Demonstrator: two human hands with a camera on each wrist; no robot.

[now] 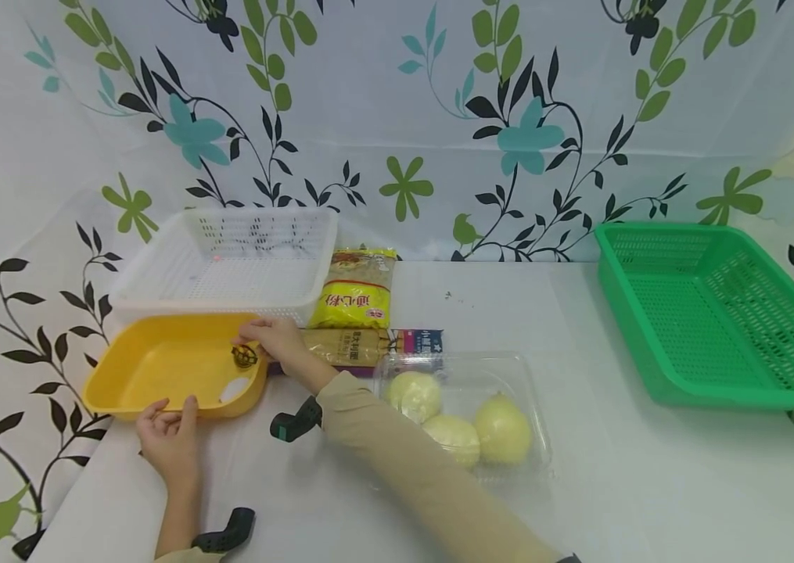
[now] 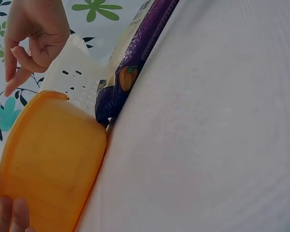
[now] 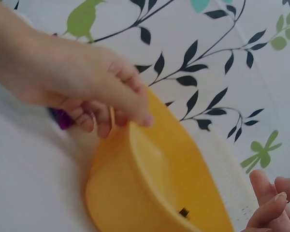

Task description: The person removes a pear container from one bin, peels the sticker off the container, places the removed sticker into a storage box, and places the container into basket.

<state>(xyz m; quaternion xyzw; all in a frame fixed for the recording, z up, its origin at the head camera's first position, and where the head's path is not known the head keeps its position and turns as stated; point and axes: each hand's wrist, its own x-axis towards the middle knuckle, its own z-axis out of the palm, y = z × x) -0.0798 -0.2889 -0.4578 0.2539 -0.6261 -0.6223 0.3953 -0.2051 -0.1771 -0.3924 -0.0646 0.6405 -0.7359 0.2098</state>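
A yellow plastic basin (image 1: pixel 157 352) stands at the left of the table. My left hand (image 1: pixel 170 442) holds its near rim; in the right wrist view the left hand (image 3: pixel 82 82) has its thumb over the rim and fingers outside. My right hand (image 1: pixel 277 342) is over the basin's right end, and the left wrist view shows this right hand (image 2: pixel 38 43) above the rim, fingers loosely bent, nothing seen in them. Close below its fingertips in the head view is a small black-and-yellow item (image 1: pixel 245 356) inside the basin; its kind is unclear. Beside it lies a white patch (image 1: pixel 234 389).
Behind the basin stands a white perforated basket (image 1: pixel 249 266). A yellow pasta bag (image 1: pixel 357 289) and a long noodle packet (image 1: pixel 347 346) lie to its right. A clear box (image 1: pixel 463 367) holds three pale round fruits (image 1: pixel 502 430). A green basket (image 1: pixel 713 313) stands far right.
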